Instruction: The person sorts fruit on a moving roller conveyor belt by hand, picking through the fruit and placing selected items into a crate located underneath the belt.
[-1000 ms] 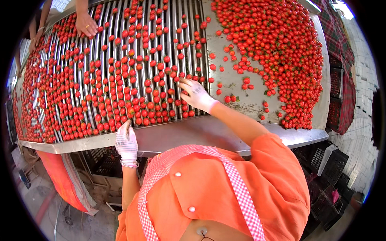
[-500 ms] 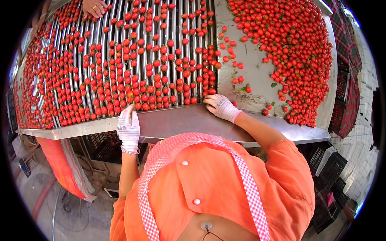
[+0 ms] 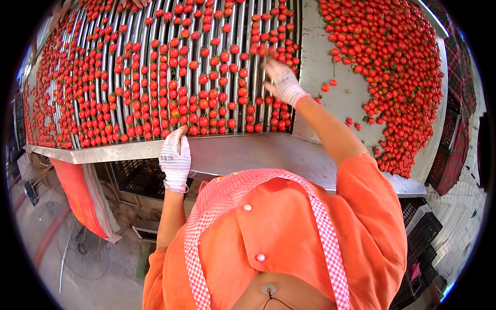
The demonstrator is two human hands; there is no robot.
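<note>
My right hand [image 3: 283,82], in a striped white glove with bare fingertips, reaches over the right end of the metal rollers [image 3: 178,31]. Its fingers are spread and slightly smeared by motion, close to several small red tomatoes [image 3: 263,50], and I see nothing held in them. My left hand [image 3: 174,163], gloved the same way, is at the near metal rim [image 3: 119,153] of the roller bed. Its fingers are drawn together with the tips beside the front tomatoes; whether something is between them is hidden. Rows of tomatoes sit in the grooves between the rollers.
A large heap of tomatoes [image 3: 403,77] lies on the metal tray [image 3: 320,62] to the right. Another person's hand [image 3: 135,2] shows at the far edge. Black crates [image 3: 426,222] stand at lower right, another crate [image 3: 142,178] under the bed. An orange-red cloth [image 3: 77,191] hangs at left.
My right hand has left the near edge and moved forward over the rollers. Loose tomatoes on the tray's left part are fewer. The other person's hand has slid toward the view's top edge.
</note>
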